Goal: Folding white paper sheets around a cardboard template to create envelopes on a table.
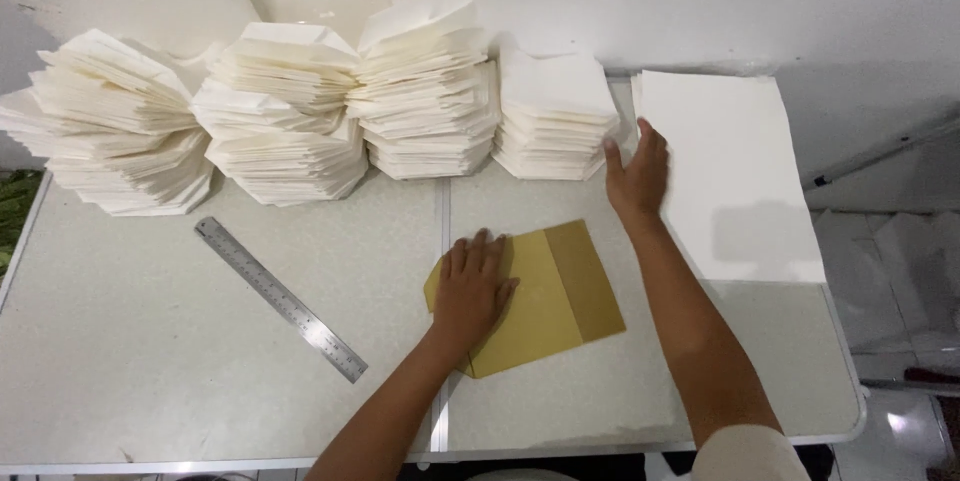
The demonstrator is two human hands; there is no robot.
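Left hand [472, 286] flat, fingers together, pressing down on a folded yellow-brown envelope [545, 296] in the middle of the frame, gripping nothing. Right hand [636, 176] open too, fingers apart, touching the left edge of a white sheet pile [735, 176] at the right of the frame. Long side of that pile running up and away, just right of the right hand, nearer that hand than the left. Four stacks of folded white paper [290, 111] along the top of the grey worktop [150, 341]. One steel ruler [280, 299] slanting at lower left. One envelope, two hands.
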